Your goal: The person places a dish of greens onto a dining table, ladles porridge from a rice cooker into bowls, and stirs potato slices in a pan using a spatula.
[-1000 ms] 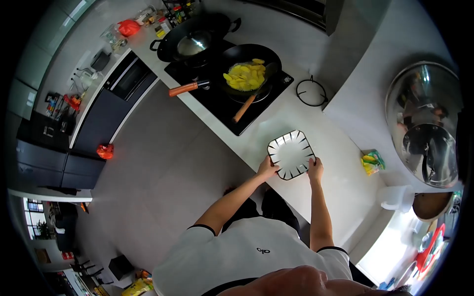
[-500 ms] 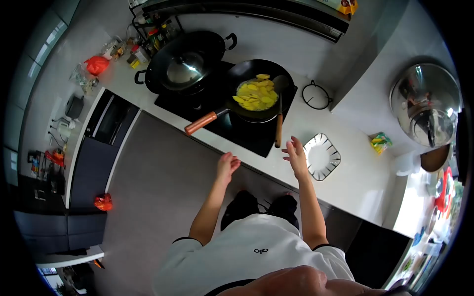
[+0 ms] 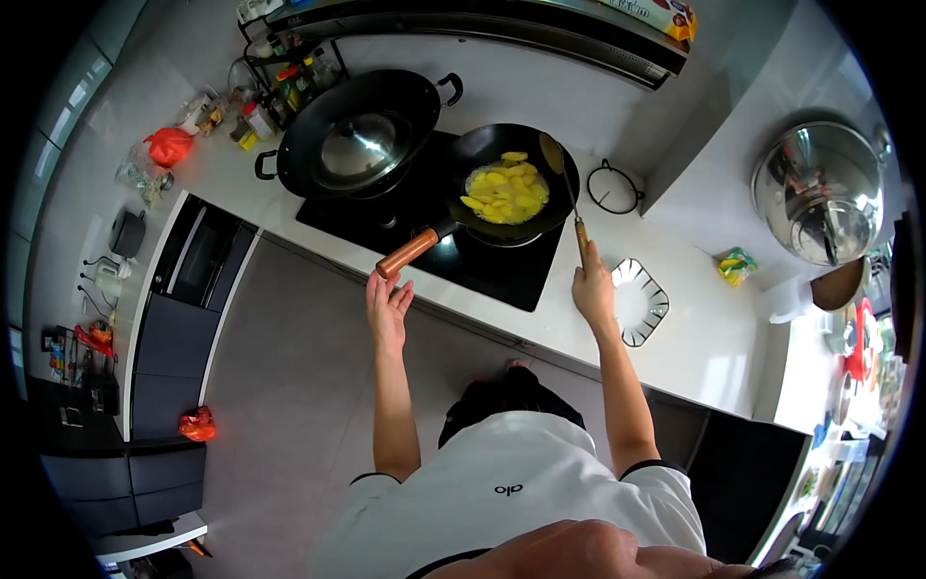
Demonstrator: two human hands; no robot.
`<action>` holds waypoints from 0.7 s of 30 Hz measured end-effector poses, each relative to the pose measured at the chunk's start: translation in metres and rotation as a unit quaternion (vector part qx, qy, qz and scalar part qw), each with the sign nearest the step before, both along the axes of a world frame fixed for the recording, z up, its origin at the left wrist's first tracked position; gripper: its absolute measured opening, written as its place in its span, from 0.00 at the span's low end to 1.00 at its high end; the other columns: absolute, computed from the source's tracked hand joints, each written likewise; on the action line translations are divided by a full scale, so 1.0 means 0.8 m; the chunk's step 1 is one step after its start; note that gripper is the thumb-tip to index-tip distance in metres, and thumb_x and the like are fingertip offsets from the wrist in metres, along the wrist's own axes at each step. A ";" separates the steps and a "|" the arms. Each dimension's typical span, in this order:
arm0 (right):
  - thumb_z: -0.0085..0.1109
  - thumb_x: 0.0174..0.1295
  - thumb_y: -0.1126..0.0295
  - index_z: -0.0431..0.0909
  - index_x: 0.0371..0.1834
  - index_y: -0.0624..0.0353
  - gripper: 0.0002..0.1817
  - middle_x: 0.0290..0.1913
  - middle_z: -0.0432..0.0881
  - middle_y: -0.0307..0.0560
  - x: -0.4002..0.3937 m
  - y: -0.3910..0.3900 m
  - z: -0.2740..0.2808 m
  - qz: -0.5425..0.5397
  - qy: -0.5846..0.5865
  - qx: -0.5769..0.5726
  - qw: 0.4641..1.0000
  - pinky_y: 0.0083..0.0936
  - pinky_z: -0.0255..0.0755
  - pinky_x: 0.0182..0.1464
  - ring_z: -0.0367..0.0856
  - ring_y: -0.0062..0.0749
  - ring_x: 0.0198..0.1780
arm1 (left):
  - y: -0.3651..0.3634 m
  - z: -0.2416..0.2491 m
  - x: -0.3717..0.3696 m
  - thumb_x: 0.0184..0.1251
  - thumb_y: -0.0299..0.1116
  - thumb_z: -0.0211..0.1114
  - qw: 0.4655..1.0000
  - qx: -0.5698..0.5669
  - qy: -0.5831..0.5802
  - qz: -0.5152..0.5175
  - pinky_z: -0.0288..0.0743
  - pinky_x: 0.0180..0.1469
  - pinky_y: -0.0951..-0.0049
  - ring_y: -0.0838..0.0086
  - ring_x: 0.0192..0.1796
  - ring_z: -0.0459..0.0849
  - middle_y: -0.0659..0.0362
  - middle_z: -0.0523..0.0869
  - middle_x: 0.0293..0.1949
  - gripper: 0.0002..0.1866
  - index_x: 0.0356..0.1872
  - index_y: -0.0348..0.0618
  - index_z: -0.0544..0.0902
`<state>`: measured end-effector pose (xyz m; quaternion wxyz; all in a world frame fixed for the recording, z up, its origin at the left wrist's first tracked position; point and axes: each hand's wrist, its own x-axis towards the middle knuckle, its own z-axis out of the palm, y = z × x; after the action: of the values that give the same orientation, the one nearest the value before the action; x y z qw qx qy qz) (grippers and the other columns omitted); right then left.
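Note:
Yellow slices [image 3: 506,193] lie in liquid in a black wok [image 3: 473,150] on the black cooktop [image 3: 511,277]. Its wooden handle [image 3: 407,254] points toward the counter's front edge. Just below the end of that handle is my left hand [image 3: 390,307], fingers apart and holding nothing. My right hand [image 3: 593,288] is closed around the wooden handle of a spatula [image 3: 552,154], whose head is raised at the wok's right rim. Beside my right hand a white dish with dark stripes [image 3: 638,302] rests on the counter.
A larger black wok [image 3: 309,121] with a glass lid [image 3: 365,151] stands at the left of the cooktop. Right of it are a black ring stand [image 3: 615,187] and a green-yellow packet [image 3: 736,267]. Seasoning bottles [image 3: 289,87] stand at the back left.
My right hand has moved up and closed on the spatula, which now leans outward at the rim. My left hand has moved left and up to the wok's handle.

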<state>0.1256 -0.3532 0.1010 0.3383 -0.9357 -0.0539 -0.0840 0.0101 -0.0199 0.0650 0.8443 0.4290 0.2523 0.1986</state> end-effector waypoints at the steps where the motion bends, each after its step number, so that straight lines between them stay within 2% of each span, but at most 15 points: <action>1: 0.51 0.56 0.78 0.61 0.67 0.66 0.31 0.41 0.78 0.70 -0.003 -0.010 0.000 0.010 -0.014 0.012 1.000 0.48 0.72 0.44 0.80 0.63 0.41 | 0.002 0.003 0.005 0.75 0.48 0.51 1.000 0.017 -0.002 -0.011 0.77 0.53 0.67 0.63 0.52 0.80 0.50 0.73 0.57 0.29 0.70 0.46 0.57; 2: 0.51 0.56 0.79 0.60 0.67 0.66 0.32 0.40 0.77 0.69 -0.007 -0.017 0.003 0.020 -0.029 0.024 0.999 0.49 0.72 0.43 0.79 0.64 0.40 | 0.003 0.007 0.011 0.75 0.48 0.51 0.999 0.034 -0.005 -0.022 0.77 0.54 0.68 0.63 0.52 0.80 0.50 0.74 0.56 0.30 0.71 0.46 0.57; 3: 0.51 0.56 0.78 0.62 0.67 0.66 0.31 0.39 0.78 0.70 -0.013 -0.019 0.014 0.009 -0.016 0.015 1.000 0.47 0.73 0.44 0.80 0.63 0.41 | 0.003 0.011 0.016 0.75 0.47 0.52 0.999 0.048 -0.008 -0.024 0.77 0.55 0.69 0.64 0.53 0.80 0.51 0.73 0.55 0.28 0.67 0.41 0.60; 6: 0.53 0.56 0.77 0.65 0.66 0.66 0.30 0.39 0.80 0.71 -0.019 -0.027 0.024 -0.004 0.022 0.063 0.998 0.43 0.74 0.46 0.81 0.61 0.42 | 0.005 0.015 0.030 0.74 0.45 0.54 0.998 0.058 -0.015 -0.021 0.76 0.56 0.71 0.64 0.53 0.80 0.50 0.73 0.54 0.26 0.62 0.37 0.63; 10: 0.54 0.55 0.76 0.68 0.64 0.67 0.29 0.40 0.81 0.71 -0.027 -0.036 0.021 -0.010 0.026 0.110 0.994 0.40 0.74 0.47 0.82 0.59 0.44 | -0.004 0.028 0.036 0.69 0.36 0.63 0.993 0.116 0.006 -0.004 0.78 0.56 0.75 0.68 0.50 0.82 0.51 0.77 0.49 0.20 0.52 0.33 0.68; 11: 0.55 0.55 0.75 0.68 0.64 0.67 0.29 0.40 0.81 0.70 -0.029 -0.035 0.021 -0.010 0.026 0.125 0.992 0.39 0.74 0.48 0.82 0.59 0.44 | -0.008 0.032 0.036 0.66 0.32 0.65 0.995 0.101 0.004 0.019 0.80 0.54 0.78 0.70 0.47 0.83 0.50 0.78 0.46 0.18 0.49 0.32 0.69; 15: 0.55 0.56 0.75 0.68 0.64 0.67 0.29 0.41 0.81 0.70 -0.037 -0.037 0.026 -0.015 0.060 0.158 0.986 0.38 0.74 0.48 0.82 0.58 0.44 | -0.029 0.052 0.027 0.65 0.29 0.66 0.988 0.150 0.016 0.037 0.83 0.48 0.79 0.70 0.42 0.86 0.51 0.81 0.41 0.16 0.46 0.31 0.71; 21: 0.55 0.56 0.75 0.68 0.64 0.67 0.28 0.38 0.80 0.71 -0.024 -0.038 0.014 -0.005 0.033 0.145 0.989 0.39 0.74 0.47 0.82 0.60 0.42 | -0.033 0.055 0.024 0.64 0.27 0.66 0.986 0.162 0.034 0.029 0.83 0.47 0.77 0.71 0.40 0.86 0.50 0.81 0.40 0.14 0.44 0.31 0.71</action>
<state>0.1060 -0.3837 0.1119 0.4716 -0.8792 -0.0257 -0.0619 0.0297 -0.0461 0.1092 0.7484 0.5591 0.2580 0.2465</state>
